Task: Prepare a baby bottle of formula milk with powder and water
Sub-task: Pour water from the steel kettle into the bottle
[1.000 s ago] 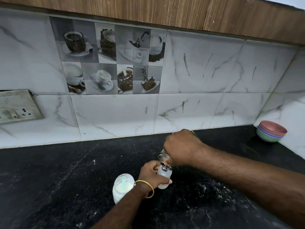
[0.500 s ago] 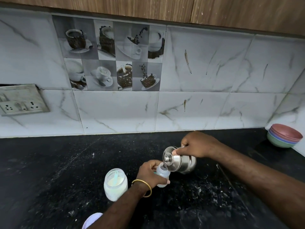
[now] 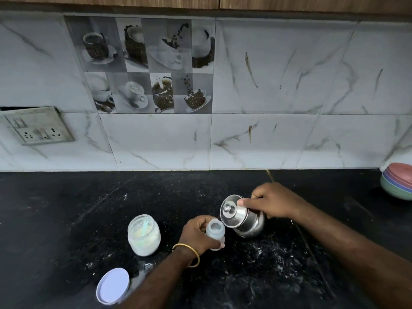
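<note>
A small translucent baby bottle [image 3: 215, 233] stands open on the black counter [image 3: 66, 219], and my left hand [image 3: 197, 236] grips its body. My right hand [image 3: 270, 202] holds a lidded steel water pot [image 3: 242, 216] tilted on its side, thumb pressed on the lid, with the pot's rim just right of the bottle mouth. To the left stands an open glass jar of white powder [image 3: 143, 235] with a pale scoop inside it.
The jar's white lid [image 3: 112, 285] lies near the front left. A stack of coloured bowls [image 3: 398, 184] sits at the far right against the wall. A switch and socket plate [image 3: 36, 126] is on the tiled wall at left. White powder specks dot the counter.
The steel pot has drawn back to the right from over the bottle mouth and come into full view. The view has tilted down, bringing the jar's lid into sight.
</note>
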`<state>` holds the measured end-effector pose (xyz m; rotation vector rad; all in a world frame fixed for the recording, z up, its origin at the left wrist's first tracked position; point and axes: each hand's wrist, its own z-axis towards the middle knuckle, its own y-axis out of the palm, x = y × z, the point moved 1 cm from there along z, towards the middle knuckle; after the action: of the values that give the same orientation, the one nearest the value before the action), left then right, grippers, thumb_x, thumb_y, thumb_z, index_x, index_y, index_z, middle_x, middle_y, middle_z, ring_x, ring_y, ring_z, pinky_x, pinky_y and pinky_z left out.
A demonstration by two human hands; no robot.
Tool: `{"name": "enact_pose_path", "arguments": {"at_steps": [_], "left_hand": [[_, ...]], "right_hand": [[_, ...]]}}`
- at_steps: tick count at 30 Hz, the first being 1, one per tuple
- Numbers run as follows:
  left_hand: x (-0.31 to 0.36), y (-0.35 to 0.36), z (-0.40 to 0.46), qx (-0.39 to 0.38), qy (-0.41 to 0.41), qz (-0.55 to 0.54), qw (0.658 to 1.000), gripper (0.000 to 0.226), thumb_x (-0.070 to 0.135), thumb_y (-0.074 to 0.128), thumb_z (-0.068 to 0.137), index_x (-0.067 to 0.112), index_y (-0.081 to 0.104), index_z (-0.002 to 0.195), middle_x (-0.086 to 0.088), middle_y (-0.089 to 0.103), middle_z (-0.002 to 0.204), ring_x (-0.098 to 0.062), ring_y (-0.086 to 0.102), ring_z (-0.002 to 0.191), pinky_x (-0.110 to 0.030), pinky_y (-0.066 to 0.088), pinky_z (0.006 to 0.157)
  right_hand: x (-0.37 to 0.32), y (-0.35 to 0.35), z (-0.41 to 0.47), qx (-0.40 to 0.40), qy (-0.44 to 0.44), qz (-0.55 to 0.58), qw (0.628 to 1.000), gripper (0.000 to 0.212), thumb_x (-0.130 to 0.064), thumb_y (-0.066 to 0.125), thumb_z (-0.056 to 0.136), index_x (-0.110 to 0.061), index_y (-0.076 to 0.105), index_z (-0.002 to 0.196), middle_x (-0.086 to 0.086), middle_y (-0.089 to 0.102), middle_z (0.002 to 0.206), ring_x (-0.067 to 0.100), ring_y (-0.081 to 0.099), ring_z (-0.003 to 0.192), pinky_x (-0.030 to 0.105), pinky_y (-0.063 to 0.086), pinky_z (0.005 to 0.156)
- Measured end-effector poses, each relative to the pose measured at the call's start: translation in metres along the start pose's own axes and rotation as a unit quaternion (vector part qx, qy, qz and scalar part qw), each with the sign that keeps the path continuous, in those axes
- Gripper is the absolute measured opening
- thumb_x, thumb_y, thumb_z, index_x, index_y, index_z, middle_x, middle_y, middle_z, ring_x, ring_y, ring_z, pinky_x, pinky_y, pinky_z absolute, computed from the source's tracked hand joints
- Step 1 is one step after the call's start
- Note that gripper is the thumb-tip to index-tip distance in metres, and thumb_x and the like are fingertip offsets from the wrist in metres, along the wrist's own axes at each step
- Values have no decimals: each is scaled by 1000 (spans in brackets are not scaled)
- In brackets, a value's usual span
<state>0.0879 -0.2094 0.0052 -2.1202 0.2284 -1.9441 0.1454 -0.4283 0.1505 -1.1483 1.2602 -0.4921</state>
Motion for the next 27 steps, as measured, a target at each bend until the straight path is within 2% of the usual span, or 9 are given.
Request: {"name": "enact_pose_path", "arguments": {"at_steps": [2, 4, 7, 10, 14, 16, 20, 25, 27], "left_hand": [[-4, 1, -5, 8, -6, 2, 1000, 55, 1, 92, 42, 17, 73, 91, 1, 76, 91, -9, 69, 81, -23, 57, 75], [-8, -1, -11, 17, -14, 6, 1000, 57, 0, 92, 43, 18, 72, 93, 0, 76, 93, -11, 70, 83, -24, 58, 77], [-13, -3, -18, 27, -23, 15, 999, 59, 0, 92, 44, 18, 72, 96, 2, 76, 100, -14, 71, 92, -25, 58, 81], [-14, -4, -22, 24, -29, 16, 999, 61, -2, 91, 45, 11, 72, 102, 1, 73, 113, -18, 70, 102, -33, 57, 92], [-12, -6, -25, 17, -45, 11, 999, 59, 1, 92, 43, 11, 72, 98, 4, 73, 114, -17, 71, 101, -35, 58, 91], [-11, -9, -26, 16, -54, 5, 998, 58, 4, 92, 41, 13, 73, 94, 6, 75, 110, -15, 72, 97, -33, 58, 88], [-9, -19, -28, 11, -74, 0, 997, 55, -1, 89, 42, 20, 71, 89, 12, 76, 91, -4, 71, 83, -18, 55, 71], [-8, -36, -27, 9, -99, -23, 995, 57, -7, 86, 46, 21, 69, 93, 8, 75, 88, 0, 69, 75, -15, 53, 62], [-8, -42, -24, 8, -102, -35, 994, 57, -10, 83, 51, 22, 69, 95, 7, 74, 90, -4, 68, 78, -16, 52, 58]], "right_hand": [[28, 15, -10, -8, 36, 121, 992, 55, -62, 67, 83, -10, 65, 66, 1, 62, 52, 10, 58, 47, 23, 45, 57], [54, 37, -22, -8, 79, 220, 972, 52, -64, 63, 84, -14, 68, 69, 0, 62, 51, 11, 59, 49, 19, 42, 51], [80, 77, -34, 2, 123, 302, 945, 47, -58, 61, 89, -17, 64, 67, 0, 59, 51, 12, 59, 50, 21, 37, 45], [93, 106, -39, 22, 145, 318, 937, 46, -50, 60, 94, -13, 60, 67, 0, 57, 51, 13, 60, 49, 23, 38, 45], [99, 126, -43, 40, 166, 341, 924, 46, -47, 60, 95, -8, 63, 70, 1, 56, 55, 15, 61, 53, 24, 41, 47], [99, 131, -44, 53, 174, 360, 915, 45, -45, 61, 95, -12, 59, 65, 2, 56, 55, 16, 61, 53, 25, 42, 47], [98, 132, -45, 65, 184, 377, 905, 44, -40, 61, 97, -10, 56, 64, 6, 56, 55, 18, 61, 53, 26, 43, 46], [96, 132, -50, 63, 196, 381, 901, 42, -35, 59, 99, -6, 58, 69, 9, 57, 58, 21, 60, 54, 26, 40, 45], [94, 130, -52, 57, 212, 382, 898, 40, -34, 58, 99, -2, 62, 76, 8, 59, 59, 21, 61, 54, 25, 39, 47]]}}
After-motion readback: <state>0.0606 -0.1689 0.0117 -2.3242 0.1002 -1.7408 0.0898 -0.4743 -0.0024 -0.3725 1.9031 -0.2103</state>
